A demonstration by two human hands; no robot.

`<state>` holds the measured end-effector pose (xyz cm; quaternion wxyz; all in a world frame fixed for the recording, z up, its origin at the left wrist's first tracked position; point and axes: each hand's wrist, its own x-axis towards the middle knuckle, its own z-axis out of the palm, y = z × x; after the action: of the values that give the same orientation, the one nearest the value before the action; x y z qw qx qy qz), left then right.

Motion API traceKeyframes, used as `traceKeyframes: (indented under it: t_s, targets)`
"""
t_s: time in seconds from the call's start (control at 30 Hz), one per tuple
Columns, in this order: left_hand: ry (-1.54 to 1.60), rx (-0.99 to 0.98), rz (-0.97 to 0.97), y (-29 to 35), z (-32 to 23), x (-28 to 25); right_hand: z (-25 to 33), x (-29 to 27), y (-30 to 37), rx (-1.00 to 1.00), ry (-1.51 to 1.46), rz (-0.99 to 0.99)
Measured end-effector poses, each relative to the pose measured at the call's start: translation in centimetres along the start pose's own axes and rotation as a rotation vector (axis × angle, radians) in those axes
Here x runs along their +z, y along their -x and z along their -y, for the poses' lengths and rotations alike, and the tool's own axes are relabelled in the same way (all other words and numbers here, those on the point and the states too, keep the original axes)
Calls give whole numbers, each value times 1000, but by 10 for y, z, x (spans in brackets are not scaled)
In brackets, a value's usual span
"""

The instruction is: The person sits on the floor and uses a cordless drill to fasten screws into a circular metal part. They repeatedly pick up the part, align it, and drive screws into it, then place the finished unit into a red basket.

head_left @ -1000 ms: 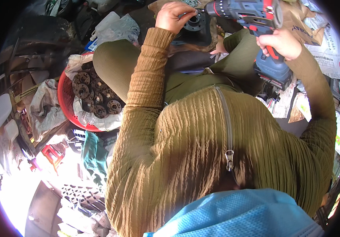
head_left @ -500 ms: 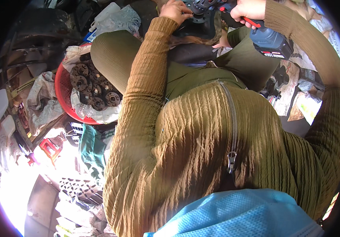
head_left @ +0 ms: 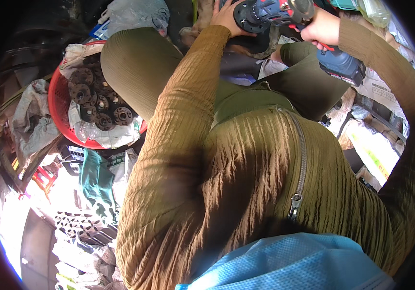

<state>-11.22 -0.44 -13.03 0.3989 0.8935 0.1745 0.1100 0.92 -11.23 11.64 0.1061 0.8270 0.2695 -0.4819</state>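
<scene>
My right hand (head_left: pixel 320 28) is wrapped around the handle of a blue and black cordless drill (head_left: pixel 292 12) with a red trigger. The drill lies nearly level and its nose points left. At that nose is a dark round metal flange (head_left: pixel 244 17) with holes, tilted on edge. My left hand (head_left: pixel 227 19) closes around the flange from the left, with some fingers behind it and the tips at its lower rim. The drill's battery (head_left: pixel 345 72) hangs below my right wrist. Whether the drill's bit sits inside the flange is hidden.
By my left knee stands a red plastic basket (head_left: pixel 57 113) holding several similar dark flanges (head_left: pixel 105 121) on white sacking. A clear plastic bag (head_left: pixel 137 18) lies beyond that knee. Sacks and paper (head_left: pixel 374 145) crowd the right, and a green cloth (head_left: pixel 96 181) lies lower left.
The flange has tipped up on edge with the drill's nose at it. My left hand has shifted right around it, and the drill has swung more level. The whole view has shifted a little.
</scene>
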Motion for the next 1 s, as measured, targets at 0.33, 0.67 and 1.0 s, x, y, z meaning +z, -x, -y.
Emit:
traceKeyframes:
  t_s: [0.33,0.67,1.0]
  targets:
    - [-34,62,-69,-9,18,28,-20,11,-23,-167,35,-61]
    - [-10,65,-117,-12,27,40,-26,8,-42,-252,142,7]
    - [-198,100,-298,-4,18,38,-8,26,-8,-175,-167,-18]
